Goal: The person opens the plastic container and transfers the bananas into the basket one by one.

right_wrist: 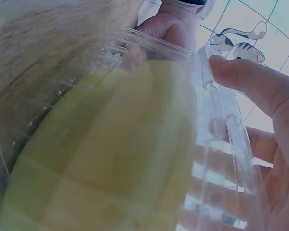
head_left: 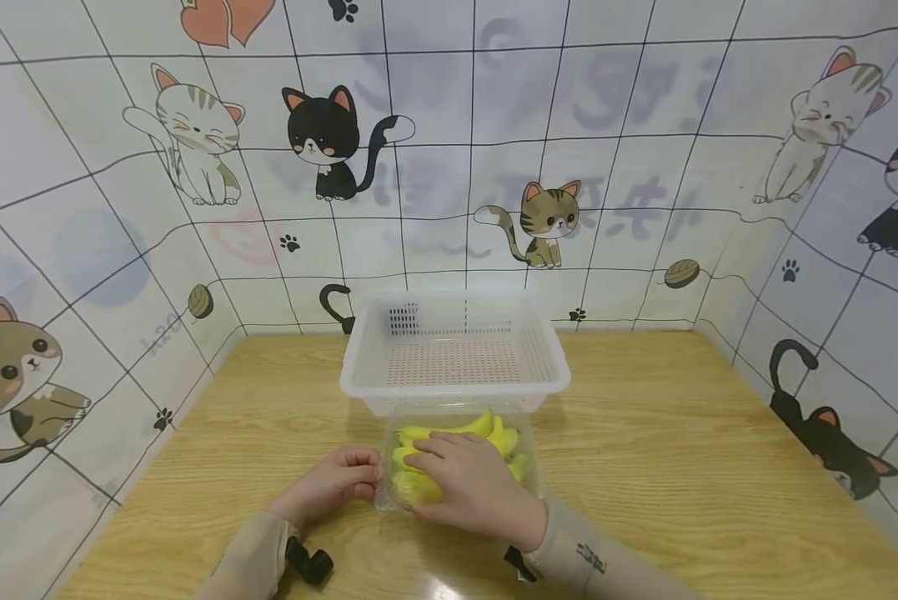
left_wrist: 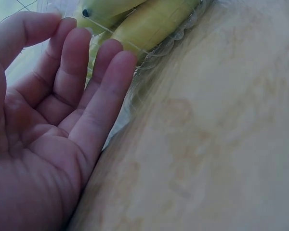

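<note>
A clear plastic clamshell box (head_left: 536, 467) sits on the table with several yellow bananas (head_left: 413, 485) inside. At its left edge, my left hand (head_left: 336, 482) pinches the plastic rim between thumb and fingertips. In the left wrist view its other fingers lie along the box wall beside a banana (left_wrist: 154, 26). My right hand (head_left: 479, 492) rests across the top of the box, fingers spread over the lid. The right wrist view shows its thumb at the lid's edge and the bananas (right_wrist: 111, 144) through the plastic. My right palm hides part of the fruit in the head view.
Directly behind the box stands a white plastic basket (head_left: 456, 390) with perforated sides and nothing in it. The wooden table (head_left: 681, 467) ends at walls covered with a cat-patterned sheet (head_left: 433, 183).
</note>
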The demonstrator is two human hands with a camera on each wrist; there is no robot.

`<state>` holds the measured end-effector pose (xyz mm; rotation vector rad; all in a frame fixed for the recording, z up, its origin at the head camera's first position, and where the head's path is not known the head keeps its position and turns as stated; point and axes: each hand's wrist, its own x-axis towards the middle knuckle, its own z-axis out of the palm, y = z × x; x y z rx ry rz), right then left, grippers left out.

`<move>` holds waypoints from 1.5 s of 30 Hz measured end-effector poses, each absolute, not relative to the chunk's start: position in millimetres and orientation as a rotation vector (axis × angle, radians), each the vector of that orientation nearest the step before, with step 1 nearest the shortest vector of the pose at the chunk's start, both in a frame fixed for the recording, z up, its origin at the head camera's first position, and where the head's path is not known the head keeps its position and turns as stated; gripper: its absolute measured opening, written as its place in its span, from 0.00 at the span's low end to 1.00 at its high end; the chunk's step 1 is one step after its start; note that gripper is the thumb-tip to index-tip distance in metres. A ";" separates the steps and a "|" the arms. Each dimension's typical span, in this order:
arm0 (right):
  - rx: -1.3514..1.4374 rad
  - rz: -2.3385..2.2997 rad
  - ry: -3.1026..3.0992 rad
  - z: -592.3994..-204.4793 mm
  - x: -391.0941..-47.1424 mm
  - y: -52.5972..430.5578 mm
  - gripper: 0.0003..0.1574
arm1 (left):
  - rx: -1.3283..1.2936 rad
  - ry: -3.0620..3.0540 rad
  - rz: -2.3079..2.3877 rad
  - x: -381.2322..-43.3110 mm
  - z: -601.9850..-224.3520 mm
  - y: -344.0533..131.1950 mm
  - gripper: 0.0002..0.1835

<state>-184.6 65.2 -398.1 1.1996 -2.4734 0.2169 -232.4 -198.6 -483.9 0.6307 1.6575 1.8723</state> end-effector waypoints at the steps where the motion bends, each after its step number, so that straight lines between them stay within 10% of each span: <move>1: 1.189 0.245 -2.445 -397.5 -185.3 65.9 0.33 | 0.637 1.655 1.871 -232.6 -484.2 -198.3 0.10; 45: 1.213 0.211 -2.541 -392.0 -189.8 72.0 0.31 | 0.697 1.636 1.882 -232.2 -485.8 -196.8 0.10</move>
